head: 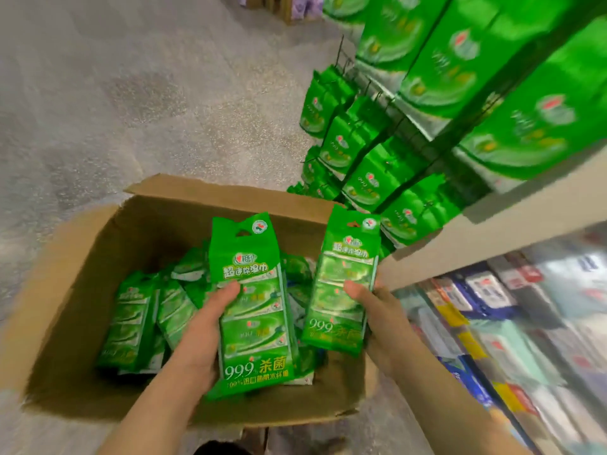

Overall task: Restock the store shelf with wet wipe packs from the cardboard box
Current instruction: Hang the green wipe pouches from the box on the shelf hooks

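Two green wet wipe packs were up in the air over the open cardboard box [82,274], one per hand. The left hand [203,326] had its thumb curled across the front of the bigger-looking pack [253,310], gripping it upright right above the middle of the box. The right hand [377,310] pinched the second pack [341,280] the same way, above the box's right edge, shelf side. More loose packs [131,323] were lying in a messy pile inside the box. Beyond the box's far right corner, matching packs hung on the shelf hooks [354,152], pretty blurry.
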The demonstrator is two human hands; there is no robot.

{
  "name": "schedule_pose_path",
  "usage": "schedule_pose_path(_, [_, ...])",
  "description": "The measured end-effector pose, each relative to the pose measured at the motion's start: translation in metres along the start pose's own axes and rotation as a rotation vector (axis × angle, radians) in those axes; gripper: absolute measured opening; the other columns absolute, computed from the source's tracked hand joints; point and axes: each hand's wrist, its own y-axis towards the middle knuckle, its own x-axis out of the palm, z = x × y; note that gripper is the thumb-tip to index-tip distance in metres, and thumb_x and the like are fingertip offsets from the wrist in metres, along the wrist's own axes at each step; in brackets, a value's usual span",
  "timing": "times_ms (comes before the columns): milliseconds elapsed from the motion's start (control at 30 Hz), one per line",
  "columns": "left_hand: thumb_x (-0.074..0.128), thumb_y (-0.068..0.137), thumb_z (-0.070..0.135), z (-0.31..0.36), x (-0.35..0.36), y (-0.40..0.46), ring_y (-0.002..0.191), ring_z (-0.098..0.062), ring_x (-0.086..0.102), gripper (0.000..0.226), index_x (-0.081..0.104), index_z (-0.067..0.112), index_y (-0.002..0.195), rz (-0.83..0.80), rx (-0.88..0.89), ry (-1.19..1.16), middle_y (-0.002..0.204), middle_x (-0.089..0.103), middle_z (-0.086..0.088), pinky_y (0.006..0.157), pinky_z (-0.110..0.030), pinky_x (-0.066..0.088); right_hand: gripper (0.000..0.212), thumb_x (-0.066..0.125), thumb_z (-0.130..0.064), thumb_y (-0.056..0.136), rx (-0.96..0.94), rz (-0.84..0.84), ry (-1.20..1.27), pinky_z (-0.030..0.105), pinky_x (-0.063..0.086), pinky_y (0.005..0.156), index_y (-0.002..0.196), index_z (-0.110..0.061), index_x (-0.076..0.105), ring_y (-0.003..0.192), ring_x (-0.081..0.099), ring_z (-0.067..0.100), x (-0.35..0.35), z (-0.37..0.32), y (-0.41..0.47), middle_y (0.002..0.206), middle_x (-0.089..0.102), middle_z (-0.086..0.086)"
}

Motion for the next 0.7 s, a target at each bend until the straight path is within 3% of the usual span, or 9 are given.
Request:
schedule_pose_path(67, [0.063, 0.071, 0.039, -0.001, 0.033, -0.017, 0.08, -0.034, 0.074, 0.048, 0.063, 0.014, 0.113, -0.069, 0.001, 0.06, 0.1, 0.075, -0.018, 0.084, -0.049, 0.054, 0.055, 0.075, -0.019, 0.086, -0.08, -0.059, 0.029, 0.065, 0.054, 0.094, 0.137, -0.011, 0.057, 0.113, 0.068, 0.044, -0.019, -0.031, -0.038, 0.126, 0.07, 0.021])
schedule_pose_path(167, [0.06, 0.073, 0.038, -0.014, 0.084, -0.052, 0.069, -0.032, 0.074, 0.034, 0.07, 0.014, 0.095, -0.183, 0.011, 0.116, 0.09, 0.076, -0.018, 0.081, -0.046, 0.054, 0.058, 0.079, -0.024, 0.079, -0.161, -0.017, 0.144, 0.063, 0.057, 0.086, 0.132, -0.013, 0.06, 0.108, 0.07, 0.045, -0.059, -0.059, -0.089, 0.122, 0.071, 0.022])
schedule_pose_path(267, [0.06, 0.075, 0.04, -0.041, 0.129, -0.088, 0.067, -0.034, 0.073, 0.036, 0.073, 0.012, 0.092, -0.275, -0.005, 0.172, 0.09, 0.075, -0.021, 0.076, -0.049, 0.056, 0.076, 0.086, -0.038, 0.069, -0.172, 0.103, 0.245, 0.072, 0.047, 0.098, 0.137, -0.015, 0.06, 0.115, 0.067, 0.046, -0.111, -0.072, -0.139, 0.127, 0.069, 0.022])
schedule_pose_path(333, [0.061, 0.074, 0.04, -0.064, 0.159, -0.113, 0.07, -0.036, 0.073, 0.041, 0.073, 0.011, 0.099, -0.322, -0.036, 0.207, 0.094, 0.074, -0.023, 0.074, -0.053, 0.058, 0.075, 0.085, -0.047, 0.071, -0.176, 0.158, 0.269, 0.068, 0.048, 0.101, 0.136, -0.015, 0.064, 0.116, 0.067, 0.042, -0.146, -0.078, -0.18, 0.129, 0.069, 0.02])
schedule_pose_path(433, [0.06, 0.074, 0.04, -0.108, 0.209, -0.151, 0.072, -0.038, 0.073, 0.039, 0.079, 0.009, 0.09, -0.438, -0.101, 0.279, 0.098, 0.073, -0.024, 0.085, -0.054, 0.053, 0.046, 0.069, -0.042, 0.079, -0.166, 0.147, 0.374, 0.056, 0.058, 0.089, 0.111, -0.01, 0.079, 0.096, 0.075, 0.037, -0.209, -0.076, -0.246, 0.116, 0.073, 0.023])
schedule_pose_path(567, [0.061, 0.078, 0.037, -0.166, 0.277, -0.204, 0.072, -0.038, 0.073, 0.038, 0.079, 0.005, 0.088, -0.536, -0.135, 0.361, 0.097, 0.073, -0.026, 0.09, -0.056, 0.051, 0.054, 0.068, -0.029, 0.067, -0.28, 0.264, 0.419, 0.051, 0.062, 0.069, 0.116, -0.007, 0.073, 0.077, 0.075, 0.037, -0.288, -0.068, -0.33, 0.103, 0.075, 0.025])
schedule_pose_path(633, [0.064, 0.074, 0.019, -0.189, 0.314, -0.23, 0.052, -0.023, 0.071, 0.03, 0.074, -0.003, 0.057, -0.594, -0.069, 0.472, 0.066, 0.072, -0.022, 0.063, -0.033, 0.06, 0.054, 0.065, -0.025, 0.068, -0.337, 0.332, 0.447, 0.052, 0.062, 0.061, 0.119, -0.007, 0.069, 0.073, 0.075, 0.037, -0.321, -0.066, -0.367, 0.101, 0.076, 0.024])
schedule_pose_path(667, [0.061, 0.078, 0.006, -0.202, 0.33, -0.235, 0.036, -0.013, 0.062, 0.044, 0.063, -0.001, 0.035, -0.624, 0.014, 0.547, 0.044, 0.063, -0.013, 0.041, -0.019, 0.051, 0.055, 0.065, -0.024, 0.07, -0.365, 0.349, 0.478, 0.055, 0.063, 0.064, 0.122, -0.008, 0.068, 0.077, 0.076, 0.038, -0.335, -0.065, -0.384, 0.104, 0.075, 0.024])
schedule_pose_path(700, [0.05, 0.089, -0.002, -0.213, 0.346, -0.255, 0.024, -0.006, 0.052, 0.069, 0.052, 0.006, 0.021, -0.666, 0.065, 0.603, 0.03, 0.053, -0.004, 0.03, -0.016, 0.041, 0.056, 0.066, -0.025, 0.071, -0.397, 0.356, 0.519, 0.056, 0.063, 0.067, 0.125, -0.009, 0.067, 0.079, 0.076, 0.038, -0.347, -0.063, -0.401, 0.106, 0.075, 0.024])
